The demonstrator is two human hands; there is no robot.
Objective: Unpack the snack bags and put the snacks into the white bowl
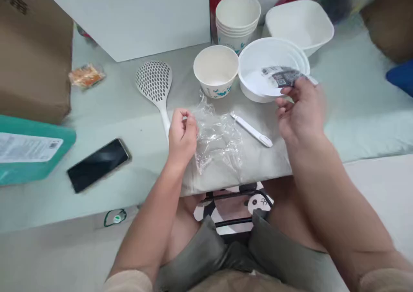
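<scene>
My left hand (182, 133) is closed in a pinch at the edge of a crumpled clear plastic wrapper (217, 139), which lies on the table. Held over the white round bowl (254, 83) is a small dark printed packet (282, 76) with a barcode, gripped by the fingertips of my right hand (301, 109). Between the two hands rests a white utility knife (251, 129). A grey slotted skimmer (155, 81) lies left of the wrapper, its handle partly behind my left hand. Just beyond the wrapper stands a paper bowl (216, 70) with a blue pattern.
Stacked paper bowls (238, 14) and a white square tub (301, 23) stand at the back, near a white box (155, 19). On the left are a phone (99, 165), a teal package (32, 171), a small orange packet (86, 75) and a cardboard box (34, 59).
</scene>
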